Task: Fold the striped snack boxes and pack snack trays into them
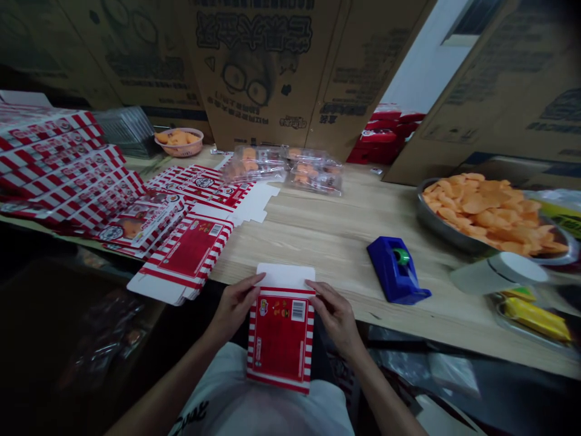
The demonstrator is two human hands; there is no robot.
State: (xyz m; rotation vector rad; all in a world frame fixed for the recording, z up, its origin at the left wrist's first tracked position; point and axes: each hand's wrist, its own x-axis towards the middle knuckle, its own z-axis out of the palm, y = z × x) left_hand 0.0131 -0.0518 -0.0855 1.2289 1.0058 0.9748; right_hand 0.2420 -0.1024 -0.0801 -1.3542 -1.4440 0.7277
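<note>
One striped carton (280,336) between fingers (244,286)

Before the near edge of the worktop (313,236), a carton (279,339) is held between the left hand (236,303) and the right hand (334,312). Overlapping cartons (193,245) are laid to the left, and stacked cartons (59,163) are placed farther left. Wrapped packets (315,172) are set at the back, right of a basket (186,144). A tape dispenser (391,275) is placed to the right; beyond it, crisps (490,209) are heaped in a basin (447,239), before which a container (485,274) is set. The worktop is backed by cardboard panels (272,115)
</note>
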